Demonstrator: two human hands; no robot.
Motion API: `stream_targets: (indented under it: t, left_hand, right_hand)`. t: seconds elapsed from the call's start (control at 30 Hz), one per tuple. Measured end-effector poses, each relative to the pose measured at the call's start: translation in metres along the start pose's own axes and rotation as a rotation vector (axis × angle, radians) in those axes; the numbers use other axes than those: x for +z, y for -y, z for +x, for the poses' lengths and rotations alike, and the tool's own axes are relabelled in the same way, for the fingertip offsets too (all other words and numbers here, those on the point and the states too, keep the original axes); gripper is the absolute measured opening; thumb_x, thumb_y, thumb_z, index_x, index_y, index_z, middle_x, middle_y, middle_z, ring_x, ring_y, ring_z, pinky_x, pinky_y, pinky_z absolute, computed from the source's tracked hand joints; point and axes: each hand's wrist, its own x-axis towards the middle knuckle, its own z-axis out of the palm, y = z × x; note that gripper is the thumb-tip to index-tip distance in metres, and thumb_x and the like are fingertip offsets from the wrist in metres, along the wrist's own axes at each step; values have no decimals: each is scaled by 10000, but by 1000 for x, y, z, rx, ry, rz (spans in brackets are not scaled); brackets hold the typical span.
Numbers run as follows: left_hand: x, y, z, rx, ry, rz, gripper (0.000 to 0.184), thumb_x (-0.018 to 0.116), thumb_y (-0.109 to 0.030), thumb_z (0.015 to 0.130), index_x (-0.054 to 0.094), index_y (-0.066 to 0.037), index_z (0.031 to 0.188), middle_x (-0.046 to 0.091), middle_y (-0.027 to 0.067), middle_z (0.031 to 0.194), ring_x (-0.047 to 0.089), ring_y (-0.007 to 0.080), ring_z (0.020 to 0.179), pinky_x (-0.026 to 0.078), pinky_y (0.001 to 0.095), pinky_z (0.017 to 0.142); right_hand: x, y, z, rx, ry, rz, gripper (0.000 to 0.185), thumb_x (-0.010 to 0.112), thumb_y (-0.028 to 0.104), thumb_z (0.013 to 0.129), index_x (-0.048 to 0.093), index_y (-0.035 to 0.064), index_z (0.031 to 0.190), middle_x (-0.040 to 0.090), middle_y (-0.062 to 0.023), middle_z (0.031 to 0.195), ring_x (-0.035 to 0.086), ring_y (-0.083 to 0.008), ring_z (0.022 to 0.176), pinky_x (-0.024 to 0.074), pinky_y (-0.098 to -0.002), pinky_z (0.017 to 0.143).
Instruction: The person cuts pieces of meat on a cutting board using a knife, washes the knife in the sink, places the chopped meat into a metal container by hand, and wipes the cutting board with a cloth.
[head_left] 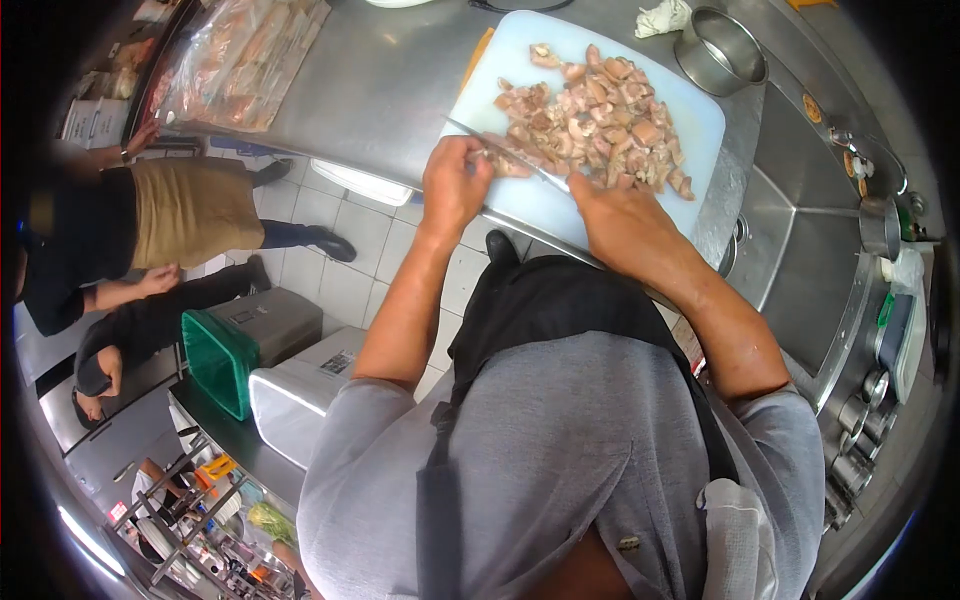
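chopped meat [605, 115], one heap on one board, two hands at its near edge

one right hand [625, 220] is closed around the grip end of one knife [512, 156], whose blade slants across the board toward the far left. one left hand [458, 185] has its fingers curled at the left end of one longer piece of meat [508, 169], just under the blade; whether they pinch it, i cannot tell. beyond both hands lies the heap, its pieces too many and too overlapped to count, all on one white cutting board [703, 130]. that board rests on one steel counter [385, 80]. near its far right corner stand one round steel pot [720, 52] and, left of the pot, one crumpled white cloth [663, 18]. one steel sink [810, 250] opens to the right. clear plastic bags [235, 65] cover the counter's left end, their number unclear. past the counter are one person in a tan apron [195, 210], a second in dark clothes [145, 325], and one bin with a green liner [215, 362].
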Motion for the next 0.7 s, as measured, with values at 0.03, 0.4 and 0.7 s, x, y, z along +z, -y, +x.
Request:
stream_targets:
  t: [0.03,0.4,0.7]
  left_hand:
    - [0,0,0,19,-2,7,169,714,-26,850,670,-10,1013,654,111,908,625,209,764,524,336,706]
    - [2,-9,-17,85,-135,74,416,702,-37,822,586,6,1219,618,210,1072,618,373,896,526,442,806]
    - [13,-15,-17,143,-150,182,525,696,-153,770,626,-81,1285,610,222,1149,607,423,1039,520,518,888]
  right_hand:
    - [-2,2,8,-1,6,23,232,495,9,918,520,-14,1148,713,-284,841,717,-472,831,538,-560,772]
    - [34,5,57,6,1,49,362,423,70,973,501,-20,1315,692,-349,1028,687,-520,940,523,-607,845]
    - [100,-48,95,-217,-148,119,439,488,79,928,498,26,1364,689,-311,1185,688,-487,1053,527,-588,902]
